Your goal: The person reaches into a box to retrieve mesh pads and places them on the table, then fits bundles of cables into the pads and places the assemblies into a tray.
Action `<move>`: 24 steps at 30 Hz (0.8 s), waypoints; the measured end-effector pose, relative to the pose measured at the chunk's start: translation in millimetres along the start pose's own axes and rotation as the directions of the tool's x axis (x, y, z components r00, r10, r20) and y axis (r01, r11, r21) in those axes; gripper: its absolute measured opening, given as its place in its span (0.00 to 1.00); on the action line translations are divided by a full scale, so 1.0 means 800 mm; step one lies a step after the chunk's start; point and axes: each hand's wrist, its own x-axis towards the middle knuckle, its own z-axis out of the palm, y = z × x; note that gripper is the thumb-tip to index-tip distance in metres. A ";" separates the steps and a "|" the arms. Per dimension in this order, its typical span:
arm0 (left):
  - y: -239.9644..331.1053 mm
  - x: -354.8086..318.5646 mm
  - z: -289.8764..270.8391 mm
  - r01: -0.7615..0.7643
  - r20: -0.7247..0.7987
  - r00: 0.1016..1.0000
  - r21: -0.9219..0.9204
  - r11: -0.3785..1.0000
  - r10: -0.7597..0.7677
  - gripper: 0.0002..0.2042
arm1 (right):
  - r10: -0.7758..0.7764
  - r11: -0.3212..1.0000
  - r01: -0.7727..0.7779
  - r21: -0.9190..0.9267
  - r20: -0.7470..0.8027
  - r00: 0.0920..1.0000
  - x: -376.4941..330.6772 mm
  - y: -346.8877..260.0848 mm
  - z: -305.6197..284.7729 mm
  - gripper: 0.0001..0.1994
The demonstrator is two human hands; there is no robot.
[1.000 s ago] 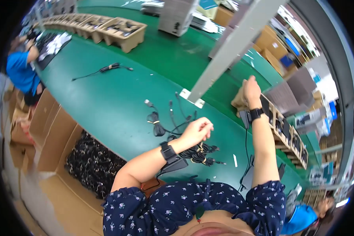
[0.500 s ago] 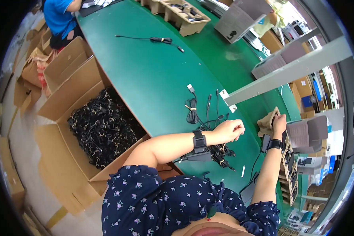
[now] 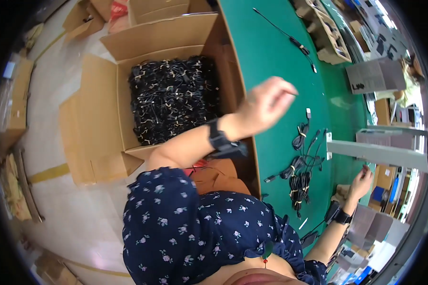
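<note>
The left hand [image 3: 264, 104] hangs loosely curled above the green desk [image 3: 271, 52], near its edge, blurred. Beside that edge an open cardboard box [image 3: 114, 109] is packed with bundled black cables [image 3: 173, 97]. More loose cables [image 3: 302, 166] lie on the desk. The right hand [image 3: 361, 183] reaches toward the desk's far side.

left hand [image 3: 266, 104]: motion-blurred, grip unclear | right hand [image 3: 361, 183]: small, fingers' contents unreadable
</note>
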 end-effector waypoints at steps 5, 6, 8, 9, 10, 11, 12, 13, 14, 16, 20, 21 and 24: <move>-0.126 -0.130 -0.175 0.489 -0.256 0.872 0.460 0.741 -0.417 0.12 | -0.289 0.867 0.336 0.368 -0.178 0.941 0.009 -0.185 -0.036 0.07; -0.141 -0.161 -0.208 0.584 -0.354 0.812 0.496 0.643 -0.464 0.15 | -0.305 0.874 0.358 0.329 -0.201 0.931 0.004 -0.220 -0.051 0.08; -0.166 -0.219 -0.268 0.710 -0.486 0.702 0.539 0.454 -0.520 0.23 | -0.325 0.817 0.392 0.422 -0.225 0.919 -0.003 -0.272 -0.062 0.08; -0.168 -0.233 -0.286 0.757 -0.544 0.639 0.569 0.321 -0.544 0.26 | -0.414 0.693 0.469 0.548 -0.230 0.881 -0.002 -0.297 -0.065 0.09; -0.170 -0.245 -0.301 0.791 -0.601 0.573 0.584 0.183 -0.557 0.28 | -0.496 0.545 0.521 0.656 -0.248 0.832 -0.002 -0.318 -0.067 0.10; -0.175 -0.251 -0.316 0.841 -0.634 0.473 0.531 0.100 -0.612 0.31 | -0.558 0.491 0.506 0.709 -0.190 0.808 -0.001 -0.337 -0.066 0.11; -0.178 -0.259 -0.335 0.869 -0.686 0.404 0.494 0.021 -0.606 0.33 | -0.599 0.421 0.452 0.786 -0.133 0.790 -0.003 -0.361 -0.073 0.12; -0.181 -0.266 -0.354 0.884 -0.726 0.352 0.465 -0.046 -0.591 0.34 | -0.639 0.381 0.455 0.805 -0.126 0.759 -0.002 -0.377 -0.070 0.12; -0.186 -0.265 -0.368 0.894 -0.756 0.303 0.437 -0.102 -0.580 0.35 | -0.674 0.352 0.458 0.816 -0.118 0.729 0.001 -0.393 -0.065 0.12; -0.192 -0.272 -0.396 0.893 -0.803 0.251 0.408 -0.191 -0.541 0.37 | -0.690 0.315 0.368 0.875 -0.056 0.722 0.000 -0.429 -0.059 0.10; -0.212 -0.286 -0.434 0.927 -0.799 0.119 0.303 -0.223 -0.589 0.43 | -0.672 0.278 0.117 0.953 0.106 0.733 0.005 -0.484 -0.011 0.07; -0.221 -0.275 -0.440 0.938 -0.780 0.132 0.298 -0.178 -0.612 0.44 | -0.661 0.264 0.092 0.960 0.111 0.742 0.013 -0.489 -0.005 0.07; -0.248 -0.275 -0.453 0.950 -0.742 0.138 0.286 -0.124 -0.656 0.49 | -0.623 0.346 0.208 0.915 0.058 0.780 0.011 -0.502 0.012 0.07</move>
